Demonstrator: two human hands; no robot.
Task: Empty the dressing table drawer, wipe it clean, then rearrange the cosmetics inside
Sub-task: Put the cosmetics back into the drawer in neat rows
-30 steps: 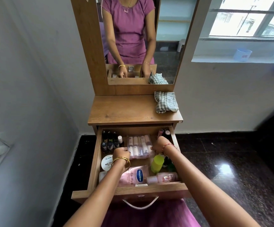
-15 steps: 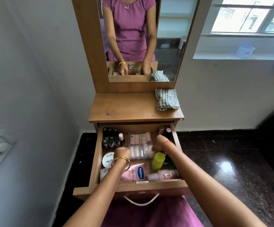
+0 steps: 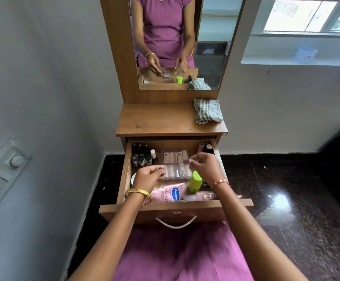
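Above the open drawer (image 3: 176,207), still full of cosmetics: left hand (image 3: 147,177) fingers curled, pinching something small, identity unclear; right hand (image 3: 204,166) loosely curled, holding nothing, over clear tube pack (image 3: 176,165). Checked cloth (image 3: 207,110) behind on surface.

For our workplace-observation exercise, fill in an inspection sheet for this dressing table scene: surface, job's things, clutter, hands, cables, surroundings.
Surface: wooden tabletop, bare apart from the cloth.
Job's things: open drawer still full; pink lotion tube, green bottle, nail polish bottles, clear tube pack.
Clutter: checked cloth at the tabletop's right rear.
Hands: left hand and right hand over the drawer, fingers loosely curled; grip unclear.
Cables: nothing seen.
Surroundings: mirror, wall switchboard, window, dark glossy floor.
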